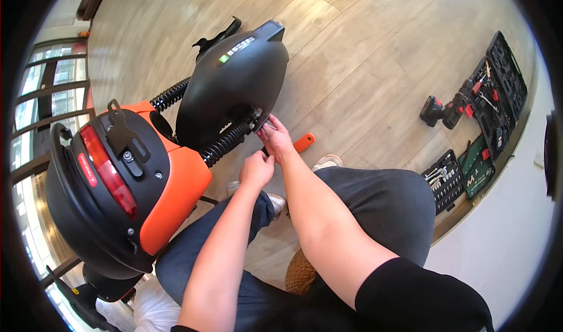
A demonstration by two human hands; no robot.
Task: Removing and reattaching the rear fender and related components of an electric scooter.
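**A:** What's around you there?

**B:** Cordless drill (443, 111) and open tool cases (498, 91) off to my right on the wood floor (363, 50). The scooter's black seat (234, 91) and orange tail (170, 191) fill my left.

**A:** And your hands?

**B:** Both arms reach forward. Right hand (275, 137) pinches at the seat's lower edge by the spring (226, 142). Left hand (256, 169) is curled shut just below; can't tell if it's holding the orange-handled tool (303, 142).

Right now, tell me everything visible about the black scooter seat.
The black scooter seat is a smooth, rounded, matte pad that looks like plastic or vinyl, tipped up on edge above the wooden floor. A grey panel with a small green mark sits near its top. Two black coil springs run beneath it. The right hand touches its lower edge; the left hand hovers just below.
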